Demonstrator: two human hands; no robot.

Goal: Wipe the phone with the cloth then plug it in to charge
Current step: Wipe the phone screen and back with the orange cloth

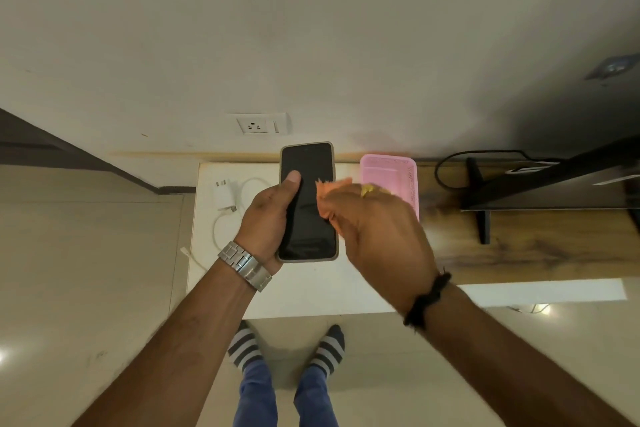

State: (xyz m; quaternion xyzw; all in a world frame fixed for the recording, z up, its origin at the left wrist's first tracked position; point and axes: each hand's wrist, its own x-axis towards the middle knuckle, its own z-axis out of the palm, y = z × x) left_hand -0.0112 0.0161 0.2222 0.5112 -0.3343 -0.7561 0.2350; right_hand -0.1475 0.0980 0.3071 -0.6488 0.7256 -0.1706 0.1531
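Here, the phone [308,204] is gripped upright in the left hand [266,218], thumb laid on its dark screen, held above the surface [311,291]. An orange cloth [329,196] is bunched in the right hand [381,236] against the phone's right edge. Beyond, a white charger [223,192] is seen lying, then a pink basket [391,177], then the wall socket [258,124].

A long desk [311,295] stands against the wall, its left part plain white and its right part wood-grained brown. On the white part lie a white charger plug [222,191] and its looped white cable [221,236], near the left edge. A pink plastic mesh basket [398,170] sits at the back, and the black stand of a dark monitor [483,215] rests on the wooden part.
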